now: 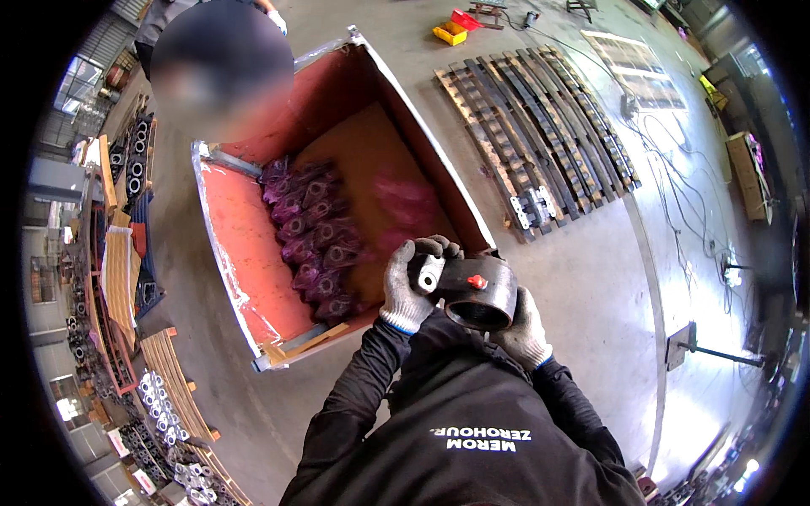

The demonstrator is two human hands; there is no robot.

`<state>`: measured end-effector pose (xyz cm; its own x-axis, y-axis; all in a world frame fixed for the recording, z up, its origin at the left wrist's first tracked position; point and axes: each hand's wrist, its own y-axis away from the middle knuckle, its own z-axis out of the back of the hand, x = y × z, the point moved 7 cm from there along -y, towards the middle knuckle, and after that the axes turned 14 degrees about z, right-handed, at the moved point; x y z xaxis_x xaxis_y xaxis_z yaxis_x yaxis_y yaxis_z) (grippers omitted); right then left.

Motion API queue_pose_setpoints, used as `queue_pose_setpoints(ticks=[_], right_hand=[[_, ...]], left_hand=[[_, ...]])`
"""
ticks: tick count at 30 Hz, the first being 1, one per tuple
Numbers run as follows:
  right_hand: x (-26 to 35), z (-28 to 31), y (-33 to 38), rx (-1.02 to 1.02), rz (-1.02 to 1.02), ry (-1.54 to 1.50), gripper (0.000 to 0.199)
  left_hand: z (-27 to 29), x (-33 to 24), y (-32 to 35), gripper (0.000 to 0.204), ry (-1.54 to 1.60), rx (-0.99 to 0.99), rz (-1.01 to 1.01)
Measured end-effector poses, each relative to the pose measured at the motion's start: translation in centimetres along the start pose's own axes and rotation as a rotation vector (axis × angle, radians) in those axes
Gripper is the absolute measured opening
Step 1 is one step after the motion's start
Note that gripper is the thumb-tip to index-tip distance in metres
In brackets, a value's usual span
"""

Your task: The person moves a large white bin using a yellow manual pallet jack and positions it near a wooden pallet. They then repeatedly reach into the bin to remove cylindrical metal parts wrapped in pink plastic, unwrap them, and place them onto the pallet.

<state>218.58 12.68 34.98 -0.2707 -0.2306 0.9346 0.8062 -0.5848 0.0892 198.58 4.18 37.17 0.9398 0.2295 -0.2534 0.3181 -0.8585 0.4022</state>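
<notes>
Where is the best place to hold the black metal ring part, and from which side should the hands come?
Probably by the round outer wall of the black metal ring part, one hand each side, as left hand and right hand do now. Its bore is open and a red plug sits on top, so the sides look the safest.

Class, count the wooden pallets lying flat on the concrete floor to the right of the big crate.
2. One dark slatted pallet lies just right of the crate; a paler one lies beyond it, farther right. Others may be out of view.
</notes>
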Motion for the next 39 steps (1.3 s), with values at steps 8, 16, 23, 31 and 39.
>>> queue_pose_setpoints(ticks=[8, 16, 23, 31, 39], right_hand=[[-3.5, 9.4, 0.6, -0.004, 0.106, 0.099, 0.068], [-8.4, 18.5, 0.7, 0.075, -0.053, -0.040, 0.072], [-14.1, 20.6, 0.6, 0.160, -0.333, -0.386, 0.083], [-15.5, 26.2, -4.8, 0.086, -0.473, -0.412, 0.077], [-19.8, 27.9, -9.7, -0.126, -0.660, -0.473, 0.047]], left_hand=[[-3.5, 8.1, -3.3, 0.042, 0.019, -0.065, -0.027], [-5.6, 15.8, -7.9, 0.034, -0.104, -0.219, -0.023], [-3.4, 18.7, -14.1, 0.029, -0.271, -0.382, 0.065], [-1.0, 20.8, -21.3, 0.027, -0.267, -0.567, 0.136], [3.3, 21.8, -25.7, 0.029, 0.018, -0.815, 0.270]])
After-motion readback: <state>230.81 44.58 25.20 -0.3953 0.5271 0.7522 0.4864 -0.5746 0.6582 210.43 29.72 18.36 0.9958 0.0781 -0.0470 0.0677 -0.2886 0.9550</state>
